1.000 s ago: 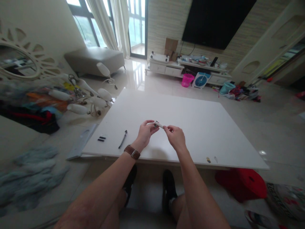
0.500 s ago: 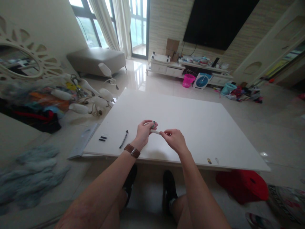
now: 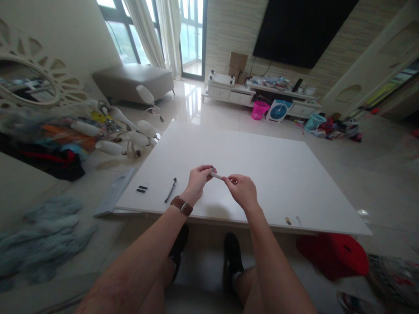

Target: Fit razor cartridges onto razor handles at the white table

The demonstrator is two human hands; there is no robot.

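My left hand [image 3: 197,181], with a brown watch strap [image 3: 181,206] at its wrist, is closed on a small green piece [image 3: 212,168]. Its kind is too small to tell. Between the thumb and fingers of my right hand [image 3: 242,190] is a slim white stick [image 3: 217,176], whose far end meets the left fingertips by the green piece. Both hands are above the white table [image 3: 262,170]. Left of them lie a thin dark rod with a bent tip [image 3: 170,190] and two short black strips [image 3: 142,189].
Near the table's right front edge lie a small gold-and-dark piece [image 3: 288,220] and a clear piece [image 3: 298,220]. A red stool-like object [image 3: 340,257] stands below that edge. A lamp with several white shades [image 3: 137,138] sits beyond the left side.
Both hands have shifted slightly, the right one a little up and to the right. The white stick has risen a little, and less of the green piece shows.
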